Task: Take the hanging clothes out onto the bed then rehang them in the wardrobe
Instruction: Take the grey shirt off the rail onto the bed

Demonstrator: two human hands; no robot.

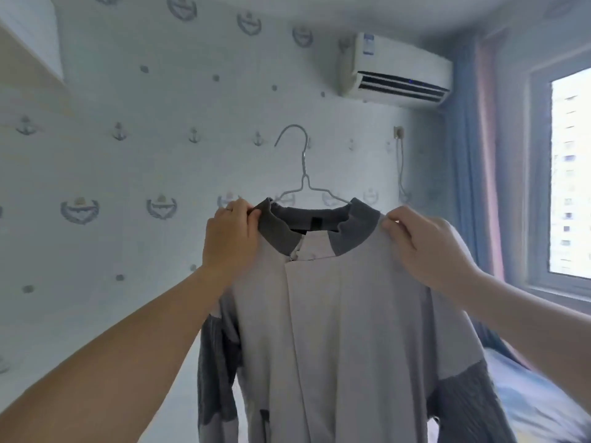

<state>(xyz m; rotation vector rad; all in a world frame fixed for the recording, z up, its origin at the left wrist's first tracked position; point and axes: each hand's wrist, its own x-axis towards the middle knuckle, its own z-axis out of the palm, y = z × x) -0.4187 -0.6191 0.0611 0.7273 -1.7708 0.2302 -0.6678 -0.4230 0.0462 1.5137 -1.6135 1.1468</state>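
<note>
Head: anchor wallpaper (128, 174), air conditioner (396, 71), bed (540, 398)

the jacket (335, 314) is pale grey, with a darker grey ribbed collar (275, 228) and darker ribbed panels low on both sleeves. it hangs upright with its front toward the camera, held high in the air and resting on no surface. the front is closed, with a covered placket running down the middle and a small zip pull at the neck (a black tag shows inside the back of the collar). the sleeves hang down at either side. a thin wire hanger (305, 178) sits in the neck, its arms going under the collar and its hook standing above, open to the left.
</note>
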